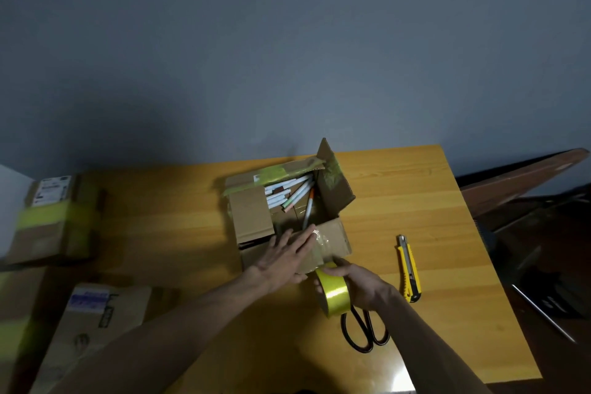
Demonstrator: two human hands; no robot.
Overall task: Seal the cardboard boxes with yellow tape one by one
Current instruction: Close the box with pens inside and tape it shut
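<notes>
The right hand (361, 288) grips the yellow tape roll (334, 293) just by the open box (252, 217) on the tabletop (399, 189). The left hand (284, 253) lies flat, fingers straight, on its near flap (334, 240), so this box is not yet shut or taped. Far left, a blurry box (51, 217) seems already taped.

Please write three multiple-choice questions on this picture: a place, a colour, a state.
1. Where does the utility knife lie? A) on the table, right of the open box B) inside it C) in a hand
2. What colour is the tape roll in the right hand? A) red B) yellow C) blue
3. How is the left hand? A) a fist B) palm up C) flat on the box flap
1 A: it lies beside the box. 2 B: the roll shines yellow. 3 C: straight fingers rest there.
</notes>
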